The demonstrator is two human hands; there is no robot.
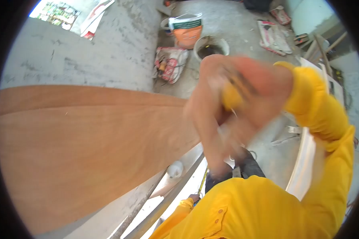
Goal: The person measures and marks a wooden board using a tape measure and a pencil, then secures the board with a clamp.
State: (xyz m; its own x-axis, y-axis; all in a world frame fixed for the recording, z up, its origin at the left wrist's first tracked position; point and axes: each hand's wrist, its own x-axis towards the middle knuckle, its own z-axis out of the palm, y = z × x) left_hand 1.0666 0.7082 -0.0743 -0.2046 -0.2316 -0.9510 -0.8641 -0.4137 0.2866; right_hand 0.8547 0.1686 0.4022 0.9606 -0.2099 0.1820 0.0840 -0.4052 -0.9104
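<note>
The blurred right hand is gripping a small yellow object right of the plywood sheet. Whether the left hand is open or closed, I cannot tell. Far away, a white bucket is holding something dark.

Bare right hand is up close to the camera, super blurry, fingers look curled; bare left hand hangs low, near.

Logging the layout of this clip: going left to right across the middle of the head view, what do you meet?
wooden panel → right hand, raised close to the camera and blurred → yellow sleeve of that arm
</note>
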